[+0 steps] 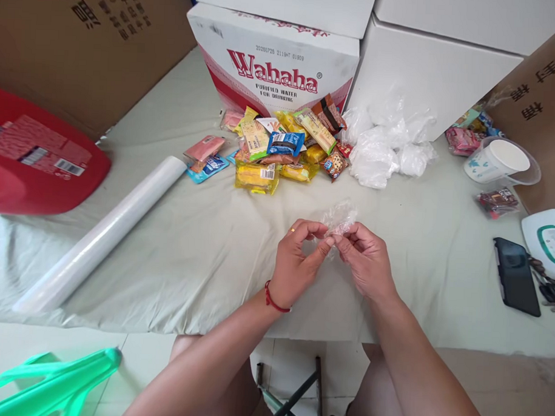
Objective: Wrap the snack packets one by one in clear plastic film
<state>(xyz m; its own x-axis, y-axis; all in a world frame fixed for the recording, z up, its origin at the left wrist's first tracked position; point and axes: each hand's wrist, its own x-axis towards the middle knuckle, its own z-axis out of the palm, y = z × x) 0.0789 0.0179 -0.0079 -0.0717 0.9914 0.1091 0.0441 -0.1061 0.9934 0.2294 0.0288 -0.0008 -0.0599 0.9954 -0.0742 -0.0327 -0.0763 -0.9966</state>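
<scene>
Your left hand and right hand each pinch one piece of clear plastic film between thumb and fingers, thumbs close together at its lower part. The film is directly in front of you, over the cloth. Step in hand, as judged: working the film with the fingertips. The next move likely calls for light, even tension from both hands, to avoid tearing. Beyond it, note one heap of snack packets; overlap prevents an exact count. Right of the heap: one cluster of crumpled plastic bundles, likewise uncountable. Further out: one roll, one red container, one Wahaha carton, one paper cup, one phone.
</scene>
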